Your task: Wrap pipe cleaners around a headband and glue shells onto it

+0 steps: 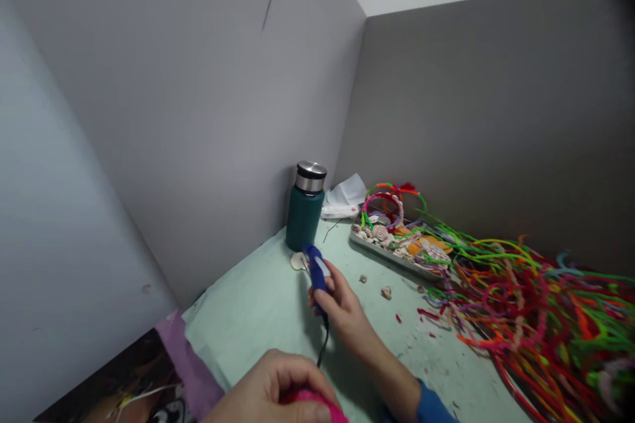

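Observation:
My right hand (340,301) is wrapped round a blue hot glue gun (317,277) with a black cord, held upright over the table near the bottle. Beside the gun's upper end lies a small round cream disc (298,261). Low in the view, my left hand (272,386) is curled around something bright pink (312,398), mostly hidden by the fingers and cut off by the frame's lower edge.
A teal bottle (303,211) stands against the partition. White paper (344,195) lies behind. A tray (387,255) holds shells and coloured rings. Tangled colourful pipe cleaners (540,310) spread across the right. Small shells (385,292) and red scraps dot the pale green tabletop (248,304).

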Tool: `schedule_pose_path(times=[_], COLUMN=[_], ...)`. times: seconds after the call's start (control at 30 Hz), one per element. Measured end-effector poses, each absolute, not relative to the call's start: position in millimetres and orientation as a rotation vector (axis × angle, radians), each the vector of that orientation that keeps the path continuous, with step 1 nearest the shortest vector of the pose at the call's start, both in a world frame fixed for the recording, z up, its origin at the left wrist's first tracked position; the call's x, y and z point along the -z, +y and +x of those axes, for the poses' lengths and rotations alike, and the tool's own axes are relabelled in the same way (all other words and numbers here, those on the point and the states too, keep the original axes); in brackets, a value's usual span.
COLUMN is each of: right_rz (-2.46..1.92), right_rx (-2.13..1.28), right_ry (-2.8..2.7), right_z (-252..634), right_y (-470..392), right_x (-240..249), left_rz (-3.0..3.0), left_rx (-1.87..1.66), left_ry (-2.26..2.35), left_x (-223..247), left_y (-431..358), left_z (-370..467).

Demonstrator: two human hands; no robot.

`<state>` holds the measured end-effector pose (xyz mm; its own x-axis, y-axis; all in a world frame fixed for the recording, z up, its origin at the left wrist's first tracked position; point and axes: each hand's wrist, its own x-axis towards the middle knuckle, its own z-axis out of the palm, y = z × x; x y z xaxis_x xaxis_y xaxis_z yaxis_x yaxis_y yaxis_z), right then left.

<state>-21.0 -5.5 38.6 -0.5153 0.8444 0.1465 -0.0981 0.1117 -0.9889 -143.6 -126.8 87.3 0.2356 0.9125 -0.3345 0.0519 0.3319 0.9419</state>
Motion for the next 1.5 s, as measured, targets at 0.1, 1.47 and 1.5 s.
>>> schedule_pose_path(times=[0.1, 1.47, 1.5], right_rz=[-0.569, -1.206, -1.208], right_rx=[-1.867, -1.343, -1.324], right_ry=[-1.156, -1.158, -1.188], right_z=[5, 120, 119], right_y=[-4, -54, -54], right_x=[-41, -62, -63], left_rz=[1.158, 0.923, 0.943], left_rx=[-0.781, -0.926, -0.946], left_ry=[1.144, 0.815, 0.827], left_x=[-83, -61, -62], left_y=[-115, 14, 13], left_z=[-141, -88, -87])
